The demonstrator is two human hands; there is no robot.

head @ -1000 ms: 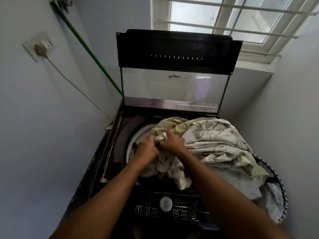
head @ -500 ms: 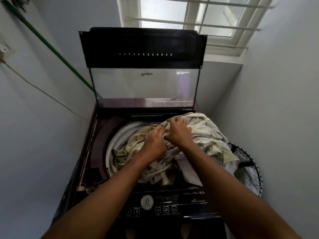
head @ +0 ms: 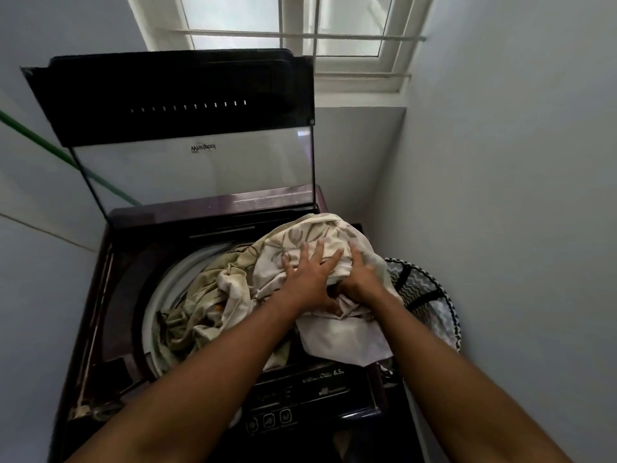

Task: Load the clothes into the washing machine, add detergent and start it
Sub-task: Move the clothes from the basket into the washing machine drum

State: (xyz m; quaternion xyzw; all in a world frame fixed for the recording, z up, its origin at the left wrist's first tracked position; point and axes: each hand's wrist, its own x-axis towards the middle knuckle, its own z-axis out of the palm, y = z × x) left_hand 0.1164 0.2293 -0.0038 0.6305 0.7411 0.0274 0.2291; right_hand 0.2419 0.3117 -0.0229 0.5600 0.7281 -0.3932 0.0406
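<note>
A dark top-loading washing machine [head: 117,295] stands below me with its glass lid [head: 187,168] raised. A large cream cloth with a leaf print [head: 314,238] is bunched over the drum's white rim [head: 157,292], partly inside and partly draped over the control panel [head: 300,396]. My left hand [head: 307,272] lies flat on the cloth's right bulge with fingers spread. My right hand [head: 360,279] sits beside it, fingers curled into the fabric's folds. What lies deeper in the drum is hidden.
A black-and-white patterned laundry basket [head: 430,302] stands at the machine's right, against the wall. A green hose [head: 43,145] runs down the left wall behind the lid. A barred window [head: 300,35] is above. Walls close in on both sides.
Both hands moved from the cloth's middle to its right-hand bulge. The left hand went from gripping to lying flat. More cloth now hangs inside the drum, and my view shifted right.
</note>
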